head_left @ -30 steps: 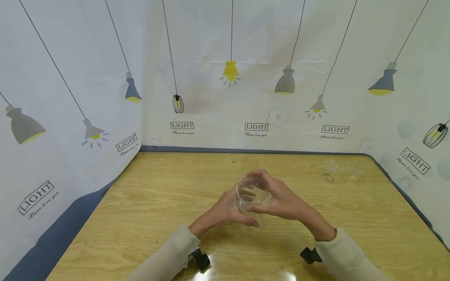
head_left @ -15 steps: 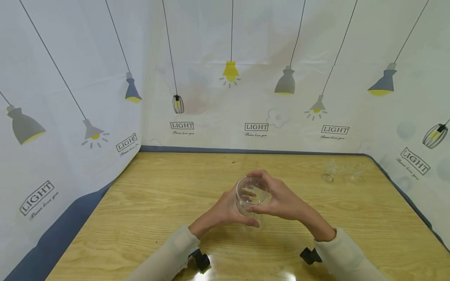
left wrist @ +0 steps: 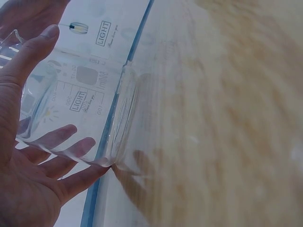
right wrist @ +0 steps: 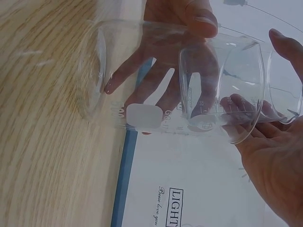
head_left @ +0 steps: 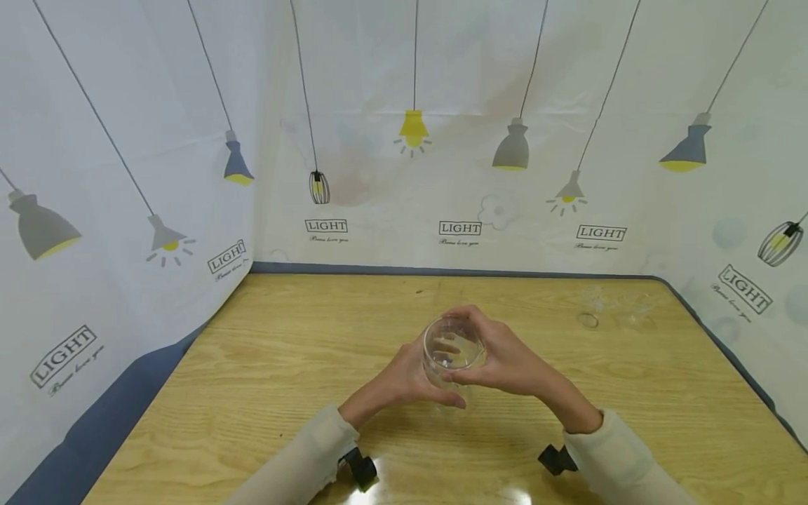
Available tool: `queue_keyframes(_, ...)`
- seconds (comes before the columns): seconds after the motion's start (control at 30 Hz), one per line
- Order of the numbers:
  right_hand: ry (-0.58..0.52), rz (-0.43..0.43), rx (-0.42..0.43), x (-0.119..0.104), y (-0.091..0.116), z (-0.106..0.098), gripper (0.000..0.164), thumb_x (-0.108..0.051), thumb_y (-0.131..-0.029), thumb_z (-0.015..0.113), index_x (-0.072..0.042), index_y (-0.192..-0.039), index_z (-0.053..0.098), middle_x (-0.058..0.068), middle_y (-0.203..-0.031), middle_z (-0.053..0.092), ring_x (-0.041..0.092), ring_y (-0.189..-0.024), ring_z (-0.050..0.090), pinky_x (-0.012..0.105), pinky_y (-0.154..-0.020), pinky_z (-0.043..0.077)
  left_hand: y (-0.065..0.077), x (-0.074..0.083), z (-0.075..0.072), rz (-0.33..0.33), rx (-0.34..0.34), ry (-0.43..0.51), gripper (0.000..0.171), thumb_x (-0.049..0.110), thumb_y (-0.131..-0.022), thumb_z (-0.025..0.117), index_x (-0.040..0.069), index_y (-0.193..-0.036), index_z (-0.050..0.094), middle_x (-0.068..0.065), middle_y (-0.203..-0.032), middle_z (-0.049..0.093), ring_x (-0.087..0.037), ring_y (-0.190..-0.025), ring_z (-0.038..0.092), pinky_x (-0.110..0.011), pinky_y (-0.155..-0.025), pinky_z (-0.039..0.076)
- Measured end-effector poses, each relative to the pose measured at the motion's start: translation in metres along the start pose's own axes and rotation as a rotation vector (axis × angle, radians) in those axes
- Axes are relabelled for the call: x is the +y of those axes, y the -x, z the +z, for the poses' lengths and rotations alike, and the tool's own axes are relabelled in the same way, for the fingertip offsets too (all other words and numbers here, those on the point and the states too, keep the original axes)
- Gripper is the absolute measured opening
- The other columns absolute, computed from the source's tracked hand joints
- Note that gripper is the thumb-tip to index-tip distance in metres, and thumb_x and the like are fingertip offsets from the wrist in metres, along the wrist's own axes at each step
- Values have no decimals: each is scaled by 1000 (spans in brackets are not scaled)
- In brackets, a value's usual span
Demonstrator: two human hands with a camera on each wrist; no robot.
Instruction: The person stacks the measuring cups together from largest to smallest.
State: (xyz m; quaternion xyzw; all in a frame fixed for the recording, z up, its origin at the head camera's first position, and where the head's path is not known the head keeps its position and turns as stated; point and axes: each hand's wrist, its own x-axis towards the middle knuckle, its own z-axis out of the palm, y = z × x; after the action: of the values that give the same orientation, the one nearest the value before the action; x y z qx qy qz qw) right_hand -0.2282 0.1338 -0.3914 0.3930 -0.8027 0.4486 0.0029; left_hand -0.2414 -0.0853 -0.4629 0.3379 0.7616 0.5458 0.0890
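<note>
A large clear glass beaker (right wrist: pixel 147 113) with white graduations stands upright at the tabletop. A smaller clear beaker (right wrist: pixel 199 80) sits partway down inside it, its upper part rising past the large rim in the right wrist view. My left hand (head_left: pixel 410 379) curves round the large beaker's wall, thumb on the near side and fingers on the far side. Near the top, my right hand (head_left: pixel 501 354) grips the smaller beaker between thumb and fingers. From the head view the two glasses overlap at one round opening.
More clear glassware (head_left: pixel 590 320) is at the back right of the wooden table (head_left: pixel 303 337). A white backdrop (head_left: pixel 379 175) printed with lamps encloses the back and sides. Black wrist camera mounts (head_left: pixel 361 468) hang under both sleeves.
</note>
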Motion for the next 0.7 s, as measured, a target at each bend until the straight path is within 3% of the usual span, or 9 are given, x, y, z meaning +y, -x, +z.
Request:
queue_keyframes(0.43, 14, 13, -9, 1, 0, 0, 76, -26, -84, 89, -9, -144, 45, 10, -143, 62, 28, -133, 61, 50, -109, 50, 0, -2, -1, -8, -4, -21, 116, 23, -71, 98, 42, -159, 25, -5, -147, 59, -27, -128, 64, -30, -101, 56)
queue_keyframes(0.7, 14, 14, -9, -1, -1, 1, 77, -25, -83, 89, -9, -144, 45, 9, -141, 63, 27, -131, 63, 50, -107, 52, 1, -1, -2, 9, -17, -11, 117, 25, -72, 97, 38, -161, 22, -8, -148, 57, -29, -130, 63, -31, -101, 57)
